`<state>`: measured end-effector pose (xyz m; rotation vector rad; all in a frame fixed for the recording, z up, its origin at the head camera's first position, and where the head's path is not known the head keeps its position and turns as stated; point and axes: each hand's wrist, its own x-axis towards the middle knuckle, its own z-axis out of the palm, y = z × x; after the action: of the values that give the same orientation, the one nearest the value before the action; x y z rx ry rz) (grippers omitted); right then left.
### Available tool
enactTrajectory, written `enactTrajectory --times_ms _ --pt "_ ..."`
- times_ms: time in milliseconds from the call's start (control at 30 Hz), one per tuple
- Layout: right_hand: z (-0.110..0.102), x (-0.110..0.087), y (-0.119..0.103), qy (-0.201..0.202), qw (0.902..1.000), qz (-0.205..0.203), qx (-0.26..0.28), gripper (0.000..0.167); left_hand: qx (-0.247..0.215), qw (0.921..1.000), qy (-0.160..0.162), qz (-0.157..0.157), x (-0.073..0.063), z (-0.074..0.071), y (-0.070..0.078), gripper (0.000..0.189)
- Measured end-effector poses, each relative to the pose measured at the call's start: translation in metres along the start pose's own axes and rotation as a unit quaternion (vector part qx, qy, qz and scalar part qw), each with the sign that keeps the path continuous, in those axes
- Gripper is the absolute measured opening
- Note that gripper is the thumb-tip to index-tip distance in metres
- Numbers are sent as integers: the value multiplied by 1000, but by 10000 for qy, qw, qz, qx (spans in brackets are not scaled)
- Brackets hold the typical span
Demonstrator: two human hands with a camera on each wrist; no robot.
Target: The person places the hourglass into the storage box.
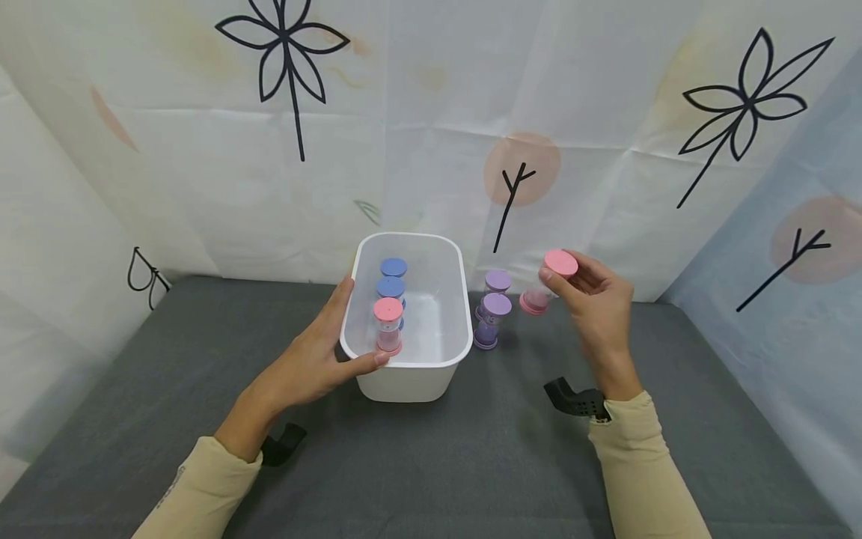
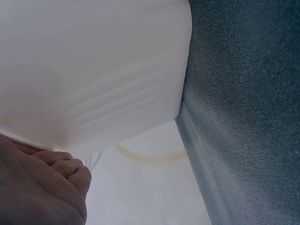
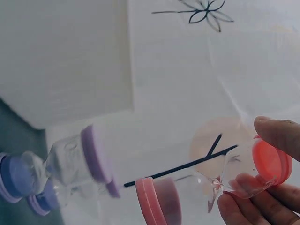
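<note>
The right hand [image 1: 595, 292] pinches a tilted pink hourglass [image 1: 560, 263] by its upper end, beside two purple hourglasses [image 1: 491, 322]. The left hand [image 1: 315, 359] clasps the white bin [image 1: 407, 383] (inside: a second pink hourglass [image 1: 387, 314] and two blue-capped pieces [image 1: 390, 287], probably hourglasses too).

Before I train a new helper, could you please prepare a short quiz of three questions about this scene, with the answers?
1. How many hourglasses can be seen inside the white bin, and in which colours?
2. True or false: the right hand is holding a purple hourglass.
3. In the head view, where are the purple hourglasses?
A) Inside the bin
B) Beside the bin, to its right
C) To the left of the bin

Key:
1. Three: two blue hourglasses and one pink hourglass.
2. False; it holds another pink one.
3. B.
</note>
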<state>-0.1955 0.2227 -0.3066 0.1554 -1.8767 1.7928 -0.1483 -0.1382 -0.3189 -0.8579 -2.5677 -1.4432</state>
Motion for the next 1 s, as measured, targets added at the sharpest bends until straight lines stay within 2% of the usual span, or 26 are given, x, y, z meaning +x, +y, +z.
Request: enactTrajectory --times_ms 167,400,567,800,900,1000 --pt "3 -5 -16 -196 9969 -328 688 41 2 10000 -3 -29 0 0 0 111" --pt "10 -15 -39 -502 9870 -596 1407 40 83 10000 -9 -47 0 0 0 112" --pt "17 -23 -51 -919 9715 -712 2064 36 162 9998 -7 -62 0 0 0 113" --pt "29 -33 -54 -1464 9401 -824 2965 36 211 9997 -14 -77 0 0 -1 114" --pt "33 -36 -52 -1543 9381 -884 2972 36 166 9998 6 -95 0 0 -3 114" --pt "37 -39 -51 -1621 9381 -929 2918 37 109 9999 39 -72 0 2 -11 114"
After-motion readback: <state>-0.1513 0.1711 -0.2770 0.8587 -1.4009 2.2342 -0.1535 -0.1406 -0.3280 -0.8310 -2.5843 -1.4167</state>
